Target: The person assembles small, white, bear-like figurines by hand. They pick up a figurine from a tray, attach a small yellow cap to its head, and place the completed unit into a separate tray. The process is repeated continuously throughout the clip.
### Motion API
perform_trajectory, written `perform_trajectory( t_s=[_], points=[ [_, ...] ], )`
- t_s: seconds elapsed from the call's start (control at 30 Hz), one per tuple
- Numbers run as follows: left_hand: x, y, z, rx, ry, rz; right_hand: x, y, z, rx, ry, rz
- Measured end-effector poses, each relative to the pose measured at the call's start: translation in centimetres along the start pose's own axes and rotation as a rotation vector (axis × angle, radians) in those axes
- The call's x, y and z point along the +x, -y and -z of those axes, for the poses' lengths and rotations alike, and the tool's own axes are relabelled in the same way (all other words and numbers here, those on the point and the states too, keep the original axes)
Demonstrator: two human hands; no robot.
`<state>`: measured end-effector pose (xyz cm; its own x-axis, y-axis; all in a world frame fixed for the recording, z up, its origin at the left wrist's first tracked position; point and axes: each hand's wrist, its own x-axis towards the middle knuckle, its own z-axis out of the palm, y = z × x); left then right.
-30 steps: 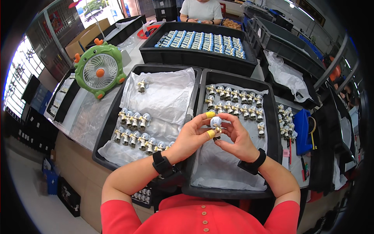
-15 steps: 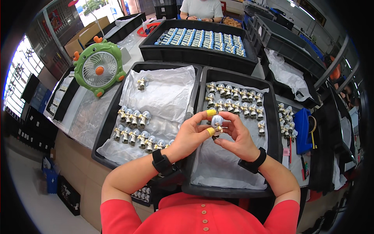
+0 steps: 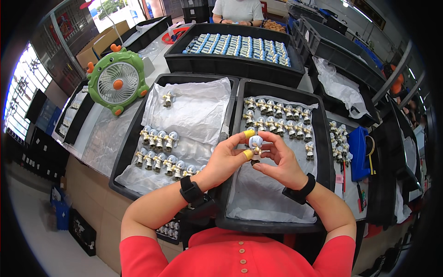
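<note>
A small figurine [image 3: 255, 144] with pale blue hair and a white outfit is pinched between my two hands. My left hand [image 3: 226, 159], with yellow tape on thumb and forefinger, grips it from the left. Fingers of my right hand [image 3: 281, 161] close round its other side. Both hands hover over the right-hand black tray [image 3: 326, 152], where similar figurines [image 3: 279, 111] stand in rows on white paper. In the left-hand black tray [image 3: 124, 159], more figurines [image 3: 159, 140] stand in two short rows, with a lone figurine [image 3: 168, 99] farther back.
A green fan [image 3: 117, 82] stands at the left. Behind the trays, a large black bin [image 3: 230, 64] holds rows of blue-topped pieces; a person [image 3: 237, 11] sits beyond it. On the right are loose figurines [image 3: 339, 141], a blue box [image 3: 357, 154] and stacked grey crates [image 3: 344, 44].
The figurine has turned and tilted slightly between my fingers. My hands have barely shifted otherwise.
</note>
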<state>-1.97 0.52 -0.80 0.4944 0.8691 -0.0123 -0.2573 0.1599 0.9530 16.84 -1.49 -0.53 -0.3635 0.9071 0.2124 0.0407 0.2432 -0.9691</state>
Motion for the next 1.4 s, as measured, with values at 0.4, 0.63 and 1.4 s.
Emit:
perform_trajectory(
  t_s=[0.4,0.63,1.4],
  points=[
    [-0.2,-0.1,-0.4,-0.032,0.054,-0.059,-0.2,0.3,-0.6,-0.191,-0.065,0.129],
    [-0.4,-0.2,-0.7,-0.019,0.045,-0.089,-0.2,0.6,-0.8,-0.255,-0.071,0.177],
    [0.1,-0.5,0.0,-0.322,0.082,0.079,-0.1,1.7,-0.1,-0.295,-0.172,0.173]
  ],
)
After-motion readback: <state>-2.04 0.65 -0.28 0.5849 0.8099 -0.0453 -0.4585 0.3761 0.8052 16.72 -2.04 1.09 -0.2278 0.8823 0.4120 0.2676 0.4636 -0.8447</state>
